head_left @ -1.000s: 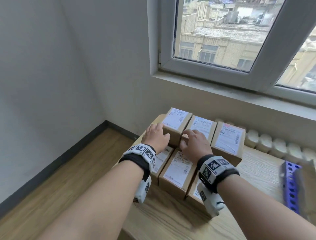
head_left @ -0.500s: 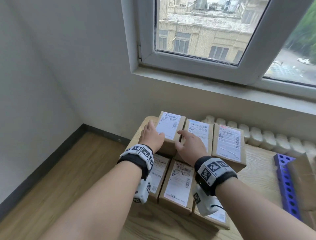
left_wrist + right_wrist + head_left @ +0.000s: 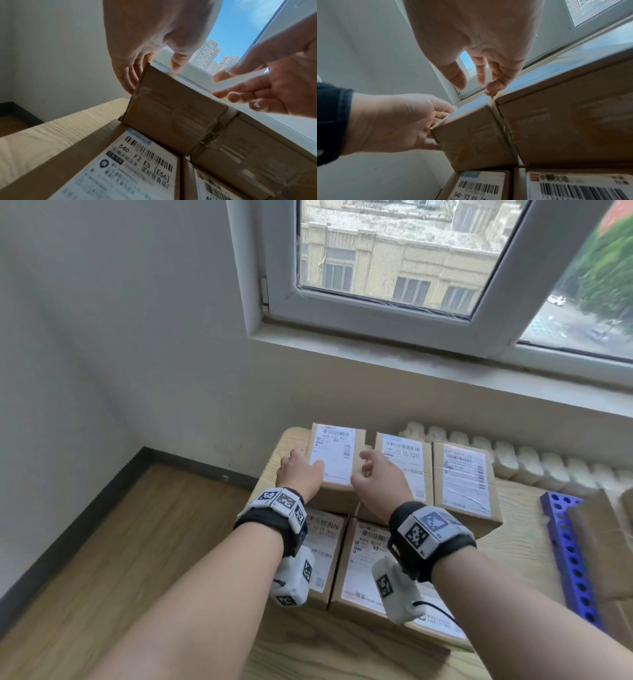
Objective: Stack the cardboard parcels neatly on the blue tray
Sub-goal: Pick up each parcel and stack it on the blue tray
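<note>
Several cardboard parcels with white labels lie in two rows on a wooden table [image 3: 513, 559]. My left hand [image 3: 303, 465] is on the far left parcel [image 3: 337, 460] of the back row, fingers [image 3: 126, 81] straight against its left side and thumb over its top. My right hand [image 3: 373, 474] hovers with spread fingers over the gap between that parcel [image 3: 471, 136] and the middle parcel [image 3: 404, 467]; one fingertip [image 3: 491, 89] touches the gap's top edge. It holds nothing. The blue tray [image 3: 568, 556], a perforated rim, stands at the table's right edge.
A third back-row parcel [image 3: 462, 477] sits right of the middle one. Front-row parcels [image 3: 359, 570] lie under my wrists. A white radiator [image 3: 513, 460] and the windowsill run behind the table. Cardboard pieces [image 3: 603, 542] lie in the tray. Wooden floor drops off to the left.
Both hands have moved forward off the parcel tops. The left hand slid to the far left parcel's left side; the right hand spread over the gap on its right.
</note>
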`<state>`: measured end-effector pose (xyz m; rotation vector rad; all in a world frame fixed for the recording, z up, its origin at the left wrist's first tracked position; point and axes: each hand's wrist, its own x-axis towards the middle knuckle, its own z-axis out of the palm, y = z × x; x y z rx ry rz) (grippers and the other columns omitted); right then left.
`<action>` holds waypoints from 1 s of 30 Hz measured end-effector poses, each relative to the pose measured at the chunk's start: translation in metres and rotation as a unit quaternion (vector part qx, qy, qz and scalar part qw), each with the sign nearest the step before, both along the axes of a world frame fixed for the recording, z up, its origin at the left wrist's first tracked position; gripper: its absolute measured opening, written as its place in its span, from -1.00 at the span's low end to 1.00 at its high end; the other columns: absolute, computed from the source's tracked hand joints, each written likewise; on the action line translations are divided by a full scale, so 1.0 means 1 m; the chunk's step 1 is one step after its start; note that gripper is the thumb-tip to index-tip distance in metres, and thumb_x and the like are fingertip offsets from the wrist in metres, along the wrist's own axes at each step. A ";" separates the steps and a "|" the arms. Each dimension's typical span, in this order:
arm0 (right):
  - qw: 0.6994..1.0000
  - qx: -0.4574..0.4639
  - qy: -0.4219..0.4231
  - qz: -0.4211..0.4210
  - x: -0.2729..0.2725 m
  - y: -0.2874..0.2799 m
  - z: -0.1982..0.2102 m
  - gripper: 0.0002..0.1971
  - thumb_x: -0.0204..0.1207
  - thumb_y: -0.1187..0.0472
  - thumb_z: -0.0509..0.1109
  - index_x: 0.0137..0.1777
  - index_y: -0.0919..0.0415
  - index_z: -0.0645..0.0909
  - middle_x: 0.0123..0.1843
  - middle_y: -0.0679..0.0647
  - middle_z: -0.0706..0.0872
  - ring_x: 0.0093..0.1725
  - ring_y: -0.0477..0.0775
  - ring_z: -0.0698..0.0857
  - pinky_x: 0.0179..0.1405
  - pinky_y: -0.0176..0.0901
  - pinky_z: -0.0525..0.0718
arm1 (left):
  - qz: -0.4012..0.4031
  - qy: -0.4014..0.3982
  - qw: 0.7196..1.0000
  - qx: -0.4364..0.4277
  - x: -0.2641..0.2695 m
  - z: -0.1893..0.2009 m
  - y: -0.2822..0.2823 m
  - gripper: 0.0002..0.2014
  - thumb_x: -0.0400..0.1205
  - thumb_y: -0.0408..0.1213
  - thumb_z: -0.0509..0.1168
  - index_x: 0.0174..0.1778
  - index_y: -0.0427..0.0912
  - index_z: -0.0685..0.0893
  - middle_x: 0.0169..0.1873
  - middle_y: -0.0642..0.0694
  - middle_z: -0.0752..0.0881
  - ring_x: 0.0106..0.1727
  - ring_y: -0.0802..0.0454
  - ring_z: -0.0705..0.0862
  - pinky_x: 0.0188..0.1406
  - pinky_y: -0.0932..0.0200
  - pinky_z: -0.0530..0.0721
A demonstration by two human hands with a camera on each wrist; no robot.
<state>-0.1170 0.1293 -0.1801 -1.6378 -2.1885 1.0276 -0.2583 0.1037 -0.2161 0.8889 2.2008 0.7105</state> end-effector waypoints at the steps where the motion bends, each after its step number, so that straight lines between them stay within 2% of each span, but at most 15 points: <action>1: 1.000 -0.007 -0.011 0.001 -0.002 0.000 0.000 -0.52 0.63 0.25 0.25 0.56 0.20 0.40 0.39 0.14 0.61 0.33 0.12 0.60 0.33 -0.03 0.59 | 0.001 0.002 1.000 -0.012 -0.002 -0.002 -0.001 -0.49 0.67 -0.06 0.14 0.54 -0.15 0.40 0.46 -0.24 0.47 0.41 -0.25 0.50 0.41 -0.09 0.48; 2: 1.000 -0.014 -0.022 0.002 -0.004 0.000 -0.002 -0.58 0.62 0.26 0.24 0.48 0.22 0.46 0.35 0.16 0.61 0.28 0.13 0.62 0.23 -0.07 0.61 | 0.000 0.003 1.000 -0.022 -0.004 -0.003 -0.003 -0.52 0.68 -0.05 0.13 0.50 -0.16 0.44 0.44 -0.26 0.47 0.39 -0.26 0.50 0.40 -0.09 0.49; 3: 0.999 -0.017 -0.035 0.002 -0.006 0.001 -0.004 -0.72 0.61 0.28 0.23 0.29 0.21 0.53 0.22 0.18 0.62 0.13 0.12 0.63 0.02 -0.17 0.61 | -0.003 0.002 1.000 -0.030 -0.005 -0.004 -0.004 -0.53 0.68 -0.05 0.11 0.47 -0.17 0.46 0.44 -0.27 0.45 0.38 -0.27 0.50 0.40 -0.09 0.49; 4: 0.999 -0.017 -0.048 -0.002 -0.008 0.002 -0.005 -0.90 0.60 0.28 0.22 0.06 0.19 0.51 0.07 0.17 0.59 -0.07 0.09 0.59 -0.22 -0.23 0.51 | -0.004 0.000 0.999 -0.036 -0.007 -0.004 -0.005 -0.53 0.69 -0.04 0.10 0.47 -0.18 0.47 0.44 -0.29 0.43 0.39 -0.28 0.48 0.41 -0.09 0.47; 5: 0.998 -0.014 -0.057 -0.009 -0.010 0.002 -0.006 -0.98 0.59 0.28 0.21 -0.07 0.18 0.43 -0.03 0.15 0.53 -0.20 0.05 0.50 -0.36 -0.25 0.38 | -0.005 -0.002 0.999 -0.039 -0.008 -0.006 -0.005 -0.53 0.69 -0.04 0.09 0.48 -0.17 0.46 0.44 -0.30 0.42 0.39 -0.29 0.47 0.42 -0.09 0.46; 6: 0.998 -0.011 -0.065 -0.014 -0.012 0.001 -0.007 -0.94 0.59 0.27 0.20 -0.10 0.19 0.39 -0.08 0.13 0.49 -0.24 0.04 0.45 -0.39 -0.23 0.33 | -0.004 -0.005 0.999 -0.039 -0.009 -0.006 -0.006 -0.53 0.69 -0.04 0.09 0.49 -0.17 0.46 0.44 -0.30 0.41 0.40 -0.29 0.46 0.42 -0.10 0.46; 9: 0.997 -0.006 -0.070 -0.020 -0.015 -0.001 -0.009 -0.93 0.61 0.25 0.21 0.01 0.24 0.46 -0.16 0.08 0.50 -0.14 0.12 0.51 -0.19 -0.10 0.51 | 0.003 -0.015 0.999 -0.032 -0.010 -0.007 -0.011 -0.51 0.69 -0.06 0.09 0.52 -0.16 0.44 0.45 -0.30 0.41 0.42 -0.30 0.44 0.45 -0.10 0.44; 11: 0.998 -0.007 -0.058 -0.013 -0.016 -0.005 -0.008 -0.76 0.63 0.23 0.22 0.22 0.29 0.59 0.02 0.15 0.66 0.02 0.18 0.65 0.04 0.00 0.63 | 0.007 -0.016 1.000 -0.024 -0.010 -0.006 -0.017 -0.49 0.70 -0.08 0.08 0.58 -0.14 0.37 0.46 -0.29 0.40 0.45 -0.29 0.41 0.47 -0.12 0.41; 13: 0.999 -0.007 -0.045 -0.015 -0.017 -0.011 -0.005 -0.65 0.64 0.22 0.23 0.36 0.34 0.58 0.23 0.22 0.70 0.14 0.22 0.69 0.18 0.06 0.66 | 0.020 -0.019 1.000 -0.012 -0.012 -0.004 -0.025 -0.49 0.69 -0.10 0.07 0.58 -0.13 0.37 0.43 -0.28 0.43 0.44 -0.28 0.43 0.46 -0.14 0.42; 17: 1.000 -0.010 0.004 -0.028 -0.019 -0.022 0.002 -0.63 0.66 0.17 0.25 0.43 0.22 0.49 0.20 0.17 0.70 0.08 0.16 0.69 0.05 0.02 0.67 | 0.067 -0.026 0.997 0.040 -0.021 0.003 -0.034 -0.60 0.68 -0.13 0.09 0.38 -0.24 0.50 0.29 -0.24 0.54 0.27 -0.22 0.54 0.26 -0.05 0.53; 20: 0.997 0.009 0.046 -0.058 -0.021 -0.029 0.007 -0.71 0.63 0.17 0.26 0.33 0.17 0.48 0.02 0.11 0.69 -0.05 0.13 0.69 -0.01 0.06 0.68 | 0.097 -0.040 0.989 0.102 -0.023 0.013 -0.038 -0.70 0.69 -0.13 0.12 0.22 -0.26 0.49 0.13 -0.20 0.59 0.09 -0.16 0.55 -0.01 0.03 0.49; 22: 0.994 0.018 0.068 -0.080 -0.021 -0.034 0.010 -0.78 0.64 0.16 0.26 0.25 0.16 0.48 -0.10 0.02 0.65 -0.14 0.05 0.66 -0.02 0.08 0.69 | 0.110 -0.065 0.983 0.135 -0.023 0.018 -0.041 -0.73 0.70 -0.11 0.12 0.14 -0.26 0.44 -0.01 -0.14 0.57 -0.01 -0.12 0.53 -0.11 0.08 0.43; 25: 0.990 0.025 0.098 -0.100 -0.016 -0.042 0.014 -0.84 0.66 0.11 0.25 0.17 0.13 0.48 -0.14 -0.04 0.63 -0.18 -0.04 0.64 -0.02 0.07 0.69 | 0.117 -0.150 0.967 0.169 -0.024 0.025 -0.046 -0.55 0.61 0.06 0.15 0.14 -0.30 0.46 -0.16 -0.03 0.50 0.03 -0.13 0.57 0.03 0.00 0.54; 27: 0.988 0.030 0.112 -0.105 -0.012 -0.050 0.015 -0.82 0.68 0.07 0.24 0.16 0.14 0.49 -0.13 -0.06 0.63 -0.16 -0.07 0.63 -0.01 0.04 0.68 | 0.113 -0.207 0.955 0.178 -0.023 0.032 -0.052 -0.37 0.40 0.20 0.16 0.15 -0.29 0.51 -0.12 -0.05 0.52 0.11 -0.17 0.62 0.23 -0.20 0.61; 30: 0.982 0.031 0.137 -0.124 -0.004 -0.060 0.017 -0.80 0.70 0.02 0.23 0.14 0.14 0.50 -0.10 -0.03 0.65 -0.10 0.01 0.67 0.02 0.11 0.73 | 0.091 -0.244 0.948 0.185 -0.020 0.034 -0.057 -0.35 0.27 0.31 0.23 0.07 -0.15 0.50 -0.06 -0.11 0.61 0.12 -0.21 0.67 0.25 -0.31 0.62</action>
